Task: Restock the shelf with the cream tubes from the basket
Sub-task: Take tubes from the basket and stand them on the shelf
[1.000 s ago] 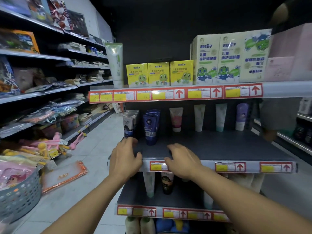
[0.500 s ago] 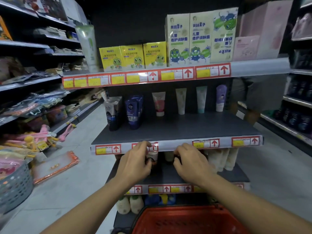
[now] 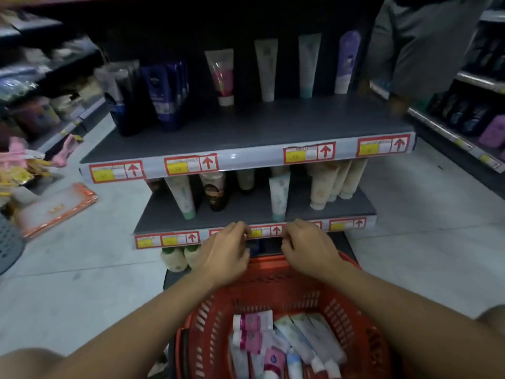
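Observation:
A red plastic basket (image 3: 355,318) sits low in front of me, holding several cream tubes (image 3: 276,343) in white, pink and pale green. My left hand (image 3: 224,255) and my right hand (image 3: 308,250) hover side by side over the basket's far rim, just before the lower shelf edge (image 3: 177,239). Both hands have curled fingers and hold nothing. On the upper grey shelf (image 3: 273,127) a few tubes stand upright at the back, with dark blue tubes (image 3: 166,91) at the left. The lower shelf holds several upright tubes (image 3: 278,195).
Another person (image 3: 420,45) in a grey top stands at the right end of the shelf unit. An orange packet (image 3: 54,206) lies on the floor at left, beside a grey basket (image 3: 8,242). Stocked shelves line both sides of the aisle.
My view has tilted down and both hands have dropped from the upper shelf edge to the lower one. The red basket with tubes has come into view below.

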The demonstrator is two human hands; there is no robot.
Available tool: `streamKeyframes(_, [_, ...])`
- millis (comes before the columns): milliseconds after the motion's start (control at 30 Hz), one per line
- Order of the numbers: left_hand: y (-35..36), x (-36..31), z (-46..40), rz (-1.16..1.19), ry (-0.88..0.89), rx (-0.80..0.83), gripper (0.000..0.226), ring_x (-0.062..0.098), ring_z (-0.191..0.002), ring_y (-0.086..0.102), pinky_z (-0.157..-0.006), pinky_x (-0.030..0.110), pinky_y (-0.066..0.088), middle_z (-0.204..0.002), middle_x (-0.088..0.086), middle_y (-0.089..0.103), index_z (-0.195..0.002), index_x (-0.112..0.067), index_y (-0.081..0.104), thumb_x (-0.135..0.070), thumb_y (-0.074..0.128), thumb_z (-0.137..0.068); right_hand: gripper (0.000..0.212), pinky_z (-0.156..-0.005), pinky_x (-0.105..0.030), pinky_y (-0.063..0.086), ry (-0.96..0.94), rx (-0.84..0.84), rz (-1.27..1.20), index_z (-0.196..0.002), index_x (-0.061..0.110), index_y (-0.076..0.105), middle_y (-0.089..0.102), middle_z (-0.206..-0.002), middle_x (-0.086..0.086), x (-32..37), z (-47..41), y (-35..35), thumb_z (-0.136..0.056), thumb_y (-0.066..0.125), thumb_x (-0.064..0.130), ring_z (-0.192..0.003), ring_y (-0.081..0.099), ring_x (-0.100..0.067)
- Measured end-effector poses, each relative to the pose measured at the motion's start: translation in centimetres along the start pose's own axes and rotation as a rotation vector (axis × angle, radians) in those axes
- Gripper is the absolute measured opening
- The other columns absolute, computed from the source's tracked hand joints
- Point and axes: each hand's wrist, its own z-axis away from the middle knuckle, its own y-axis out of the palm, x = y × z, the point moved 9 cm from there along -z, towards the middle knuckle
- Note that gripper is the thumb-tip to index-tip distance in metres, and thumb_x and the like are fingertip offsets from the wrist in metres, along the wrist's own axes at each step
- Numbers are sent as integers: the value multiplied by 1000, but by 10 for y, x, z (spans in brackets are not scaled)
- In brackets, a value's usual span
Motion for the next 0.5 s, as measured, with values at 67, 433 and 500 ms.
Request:
streamKeyframes(67, [25, 6, 5, 22, -10, 52, 33, 23, -104, 66, -79, 39, 55, -115, -8, 63, -118, -32, 53, -35, 64, -87, 17, -71, -35, 51, 20, 51, -13, -95, 16, 67, 64, -99, -3, -10, 6, 19, -88, 55, 27, -92, 59, -23])
streamKeyframes(433, [171, 46, 51, 100, -202, 440, 28, 24, -107, 67, -84, 36, 54, -114, -5, 68, -113, -32, 58, -31, 66, -87, 33, -88, -41, 56, 271, 466, 14, -113, 19, 66, 66, -114, -7, -74, 69, 143, -87, 52, 35, -106, 64, -30])
streamKeyframes(500, [195, 51, 62, 112, -244, 514, 24, 27, -106, 69, -83, 35, 54, -112, -3, 70, -110, -33, 58, -31, 64, -87, 38, -91, -40, 56, 349, 551, 16, -119, 20, 66, 67, -118, -7, -91, 85, 165, -87, 50, 35, -109, 66, -29])
